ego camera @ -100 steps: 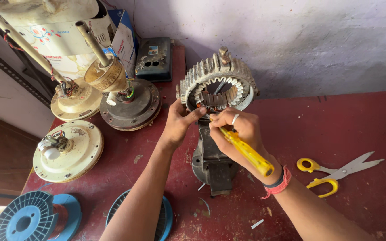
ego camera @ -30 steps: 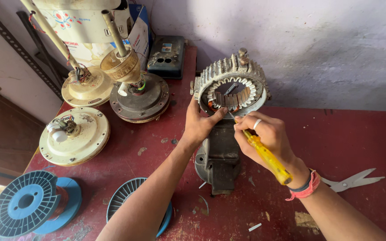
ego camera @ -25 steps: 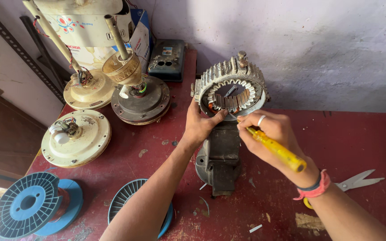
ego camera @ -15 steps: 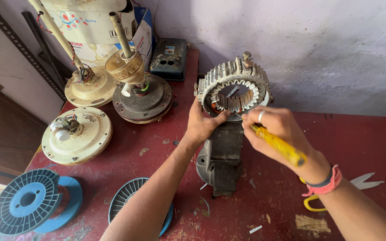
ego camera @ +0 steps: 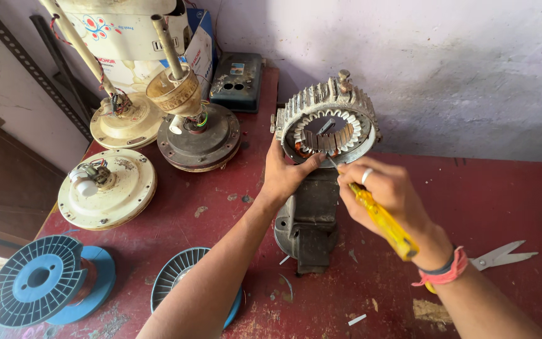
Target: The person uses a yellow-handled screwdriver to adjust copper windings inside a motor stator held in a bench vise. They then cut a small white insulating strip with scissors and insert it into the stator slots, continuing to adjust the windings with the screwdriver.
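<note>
there, right hand (ego camera: 391,191) closed around yellow screwdriver (ego camera: 384,221), tip at stator (ego camera: 327,119)

A single head-worn camera looked steeply down from close above, facing the wall beyond both hands. The left hand (ego camera: 286,176) and right hand (ego camera: 390,194) sat near centre, forearms entering from the lower edge.
</note>
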